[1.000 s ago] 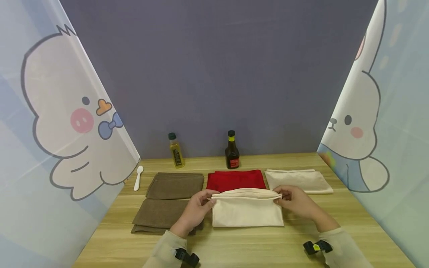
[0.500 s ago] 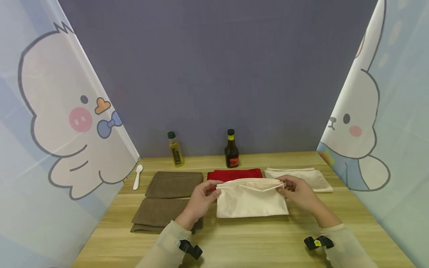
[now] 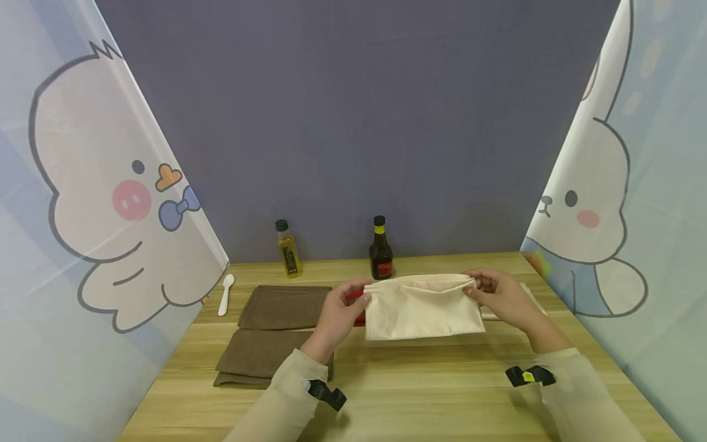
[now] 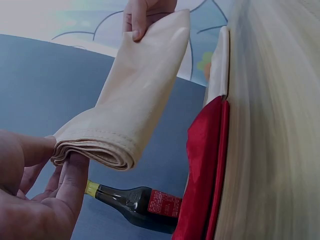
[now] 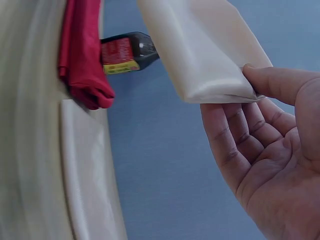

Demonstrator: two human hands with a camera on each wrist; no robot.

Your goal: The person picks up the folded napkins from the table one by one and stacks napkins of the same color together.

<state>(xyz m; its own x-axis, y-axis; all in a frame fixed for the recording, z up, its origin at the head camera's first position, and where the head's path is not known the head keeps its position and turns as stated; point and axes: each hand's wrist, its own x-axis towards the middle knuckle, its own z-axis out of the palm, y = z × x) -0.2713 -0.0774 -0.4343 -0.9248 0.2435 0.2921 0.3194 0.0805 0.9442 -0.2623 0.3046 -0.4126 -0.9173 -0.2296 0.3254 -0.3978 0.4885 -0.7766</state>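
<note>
A person holds a folded cream cloth (image 3: pixel 422 313) with both hands, in the air above the table (image 3: pixel 420 393), on the near side of the dark bottle (image 3: pixel 381 258) and reaching out past it to the right. The fingers of the left hand (image 3: pixel 339 313) pinch the cloth's left end, near the upper corner and a little to the left of the dark bottle; the left wrist view shows several layers stacked in that end. The fingers of the right hand (image 3: pixel 505 301) pinch the other upper corner, well to the right of the dark bottle, thumb on the near face and the other fingers behind. The long near face hangs between them with a shallow crease below its top edge.

A folded red cloth (image 4: pixel 202 170) lies in front of the dark bottle, mostly hidden in the head view. An off-white cloth (image 5: pixel 92 175) lies in front and to the right of the dark bottle. To its left stands a small oil bottle (image 3: pixel 289 255) with a dark green cap, and farther left lies a white spoon (image 3: pixel 225 294). Two folded brown cloths, a rear one (image 3: pixel 284 307) and a front one (image 3: pixel 265 356), lie left of the dark bottle and nearer the person. A grey backdrop (image 3: pixel 353 135) rises behind the dark bottle.
</note>
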